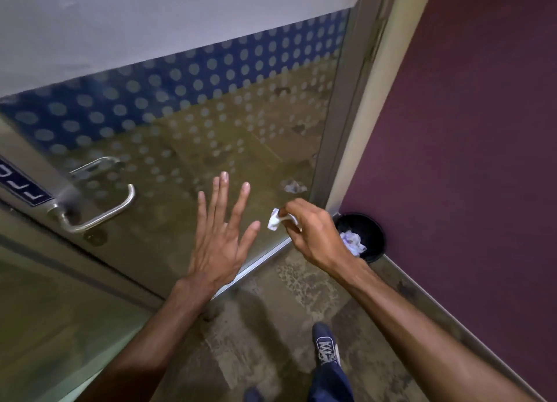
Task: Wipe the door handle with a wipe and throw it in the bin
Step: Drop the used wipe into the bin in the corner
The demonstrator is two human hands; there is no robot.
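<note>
Standing close to the glass door (211,124), the person has one blue shoe (325,346) on the spotty floor (271,326) at the bottom of the view. A second shoe at the very bottom edge is mostly cut off.

A bit farther out, the left hand (221,235) is held flat in front of the glass with its fingers spread wide, holding nothing. It is hard to say if it touches the glass or just hangs near it. The right hand (313,232) is pinched shut on a small, crumpled white wipe (275,219), which pokes out past the fingertips.

The bin (376,235) sits on the floor in the corner, just beyond the right hand, between the door frame and the purple wall (467,130). The hand covers part of its rim. Some crumpled paper (352,241) already lies inside.

The metal door handle (102,211) is off to the left, well apart from the wipe. So the wiping looks finished, and the throwing-away step seems to be the one going on. Next, the right hand needs to move over the bin's open top and let go, so the wipe drops inside and not on the floor.

Something small and pale (294,187) shows through the glass; it is too blurry to name. The sign (21,180) on the door is cut off and cannot be read.
</note>
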